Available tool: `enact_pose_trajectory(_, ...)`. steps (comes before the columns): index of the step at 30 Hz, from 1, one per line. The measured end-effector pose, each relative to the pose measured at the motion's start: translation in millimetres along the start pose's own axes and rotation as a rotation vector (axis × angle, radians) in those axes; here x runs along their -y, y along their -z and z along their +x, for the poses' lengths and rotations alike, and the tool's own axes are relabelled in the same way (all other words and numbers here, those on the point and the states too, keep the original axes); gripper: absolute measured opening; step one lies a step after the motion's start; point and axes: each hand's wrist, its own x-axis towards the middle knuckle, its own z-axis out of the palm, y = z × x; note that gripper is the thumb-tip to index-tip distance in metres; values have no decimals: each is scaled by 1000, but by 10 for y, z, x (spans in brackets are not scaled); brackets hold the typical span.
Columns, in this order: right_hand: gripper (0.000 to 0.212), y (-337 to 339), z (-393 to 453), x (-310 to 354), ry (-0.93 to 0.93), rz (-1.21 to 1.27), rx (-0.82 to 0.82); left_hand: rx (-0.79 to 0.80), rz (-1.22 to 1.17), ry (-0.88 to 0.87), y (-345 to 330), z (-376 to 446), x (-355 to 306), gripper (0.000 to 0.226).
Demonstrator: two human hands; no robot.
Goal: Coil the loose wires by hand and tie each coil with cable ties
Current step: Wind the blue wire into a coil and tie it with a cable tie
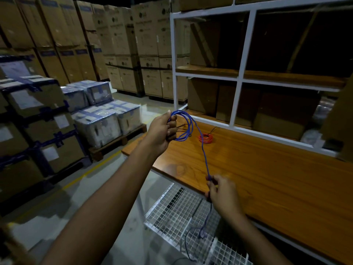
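Blue wire, thin and twisted, gathered into several loose loops in the closed left hand above the tabletop's far-left corner. 1 strand runs down to the right hand, pinched between its fingers; the tail hangs over a wire-mesh shelf. A coiled red wire lies on the tabletop beyond.

Two bare arms in a dim warehouse

The left hand and right hand wear no gloves, rings or watch; both forearms are unsleeved.
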Motion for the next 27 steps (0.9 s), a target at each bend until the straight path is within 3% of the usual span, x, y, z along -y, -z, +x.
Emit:
enact_pose_trajectory(4, 20, 155, -142, 369, 144, -486, 184, -13, 95, -13, -2, 10, 82, 36)
enact_pose_trajectory(8, 51, 418, -312, 818, 451, -554, 337, -28, 164, -13, -11, -22, 184, 35)
enact_pose_trajectory(10, 44, 536, -331, 979, 658, -632, 215, -16, 205, -8, -23, -73, 259, 34)
enact_pose_trajectory(13, 30, 655, -245, 1045, 826, -667, -142, 22, 209, 29, -68, -186, 368, 34)
enact_pose_trajectory(16, 26, 751, -56, 1024, 772, -619, -315, 99, 205, 84, -138, -319, 436, 31)
enact_pose_trajectory(20, 8, 825, 259, 960, 663, -625, -441, 277, 17, 243, -228, -471, 502, 34)
enact_pose_trajectory(22, 19, 863, 372, 937, 629, -638, -432, 320, -49, 301, -250, -512, 517, 35)
enact_pose_trajectory(27, 49, 934, 554, 785, 328, -626, -250, 347, -103, 348, -209, -572, 505, 36)
